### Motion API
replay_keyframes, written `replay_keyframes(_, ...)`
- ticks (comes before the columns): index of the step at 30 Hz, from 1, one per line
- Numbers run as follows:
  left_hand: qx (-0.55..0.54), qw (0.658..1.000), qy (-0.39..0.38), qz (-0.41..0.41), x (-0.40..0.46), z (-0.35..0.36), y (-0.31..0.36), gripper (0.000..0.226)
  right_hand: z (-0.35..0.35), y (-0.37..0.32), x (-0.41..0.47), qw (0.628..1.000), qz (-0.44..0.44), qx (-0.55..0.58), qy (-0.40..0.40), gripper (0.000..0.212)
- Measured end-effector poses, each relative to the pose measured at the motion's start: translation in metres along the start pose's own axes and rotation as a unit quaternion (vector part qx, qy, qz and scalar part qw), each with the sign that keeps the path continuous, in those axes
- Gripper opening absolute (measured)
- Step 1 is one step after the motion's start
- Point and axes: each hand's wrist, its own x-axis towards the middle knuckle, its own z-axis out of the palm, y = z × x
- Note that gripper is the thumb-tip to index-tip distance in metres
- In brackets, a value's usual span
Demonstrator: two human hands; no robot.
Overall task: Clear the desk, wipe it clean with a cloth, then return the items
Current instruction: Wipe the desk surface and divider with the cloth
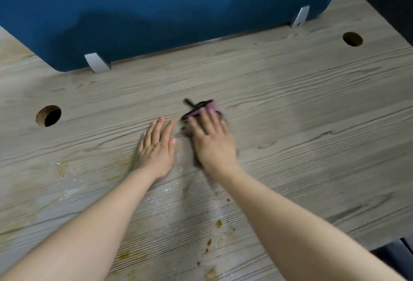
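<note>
A grey and pink cloth lies on the wood-grain desk near its middle, blurred by motion. My right hand presses flat on the cloth with straight fingers and covers most of it. Just to its left, my left hand rests flat on the bare desk, fingers straight and together. Brown and orange stains and white specks mark the desk between my forearms, nearer to me.
A blue partition panel on two metal brackets stands along the desk's far edge. Round cable holes sit at the left and far right. A dark object shows past the desk's near right edge.
</note>
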Motion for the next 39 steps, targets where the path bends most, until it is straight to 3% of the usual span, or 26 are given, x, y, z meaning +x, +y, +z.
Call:
replay_keyframes(2,0.001,1.000,0.006,0.004,-0.001,-0.001,0.001,0.055,-0.003,-0.021,-0.003,0.997,-0.045,0.019,-0.057,0.050)
replay_keyframes(5,-0.010,1.000,-0.007,0.005,0.000,-0.003,0.000,0.053,-0.016,0.020,-0.002,0.996,-0.063,-0.019,-0.064,0.052)
replay_keyframes(9,-0.012,1.000,-0.010,-0.001,0.001,-0.002,-0.001,0.053,-0.042,0.108,0.014,0.982,0.182,-0.019,-0.045,0.052)
replay_keyframes(11,-0.009,1.000,-0.002,-0.001,0.000,0.000,-0.001,0.053,-0.042,0.104,0.022,0.972,0.229,-0.039,-0.015,0.054)
replay_keyframes(14,-0.004,1.000,0.009,0.005,0.000,0.002,0.000,0.053,-0.024,0.043,0.030,0.994,0.103,-0.033,0.002,0.055)
replay_keyframes(16,0.003,1.000,0.004,0.004,0.001,0.001,0.000,0.054,-0.013,0.000,0.026,0.999,-0.011,-0.014,-0.031,0.053)
replay_keyframes(19,-0.003,1.000,-0.004,0.002,0.000,-0.002,0.001,0.053,-0.014,-0.001,0.010,0.993,-0.087,-0.031,-0.073,0.055)
replay_keyframes(21,-0.015,1.000,-0.005,0.002,0.000,-0.003,0.002,0.052,-0.022,0.039,0.002,0.997,-0.044,-0.046,-0.053,0.055)
replay_keyframes(24,-0.028,1.000,-0.012,0.007,-0.001,-0.005,-0.001,0.052,-0.041,0.102,-0.003,0.988,0.139,-0.046,-0.050,0.054)
replay_keyframes(27,-0.030,0.999,0.000,0.012,-0.010,-0.010,-0.005,0.052,-0.035,0.091,0.004,0.970,0.230,-0.066,-0.039,0.057)
replay_keyframes(29,-0.037,0.999,0.037,0.002,-0.018,-0.014,-0.004,0.052,-0.026,0.057,0.012,0.977,0.201,-0.073,-0.017,0.057)
replay_keyframes(31,-0.047,0.996,0.067,-0.038,-0.033,-0.018,-0.011,0.054,-0.012,0.009,0.017,0.992,0.111,-0.062,-0.014,0.057)
replay_keyframes(35,-0.004,0.996,0.047,-0.073,-0.059,-0.018,-0.033,0.058,0.006,-0.076,0.014,0.996,-0.053,-0.037,-0.064,0.055)
replay_keyframes(39,-0.007,0.997,0.003,-0.077,-0.070,-0.013,-0.040,0.060,0.001,-0.059,0.001,0.985,-0.133,-0.057,-0.095,0.054)
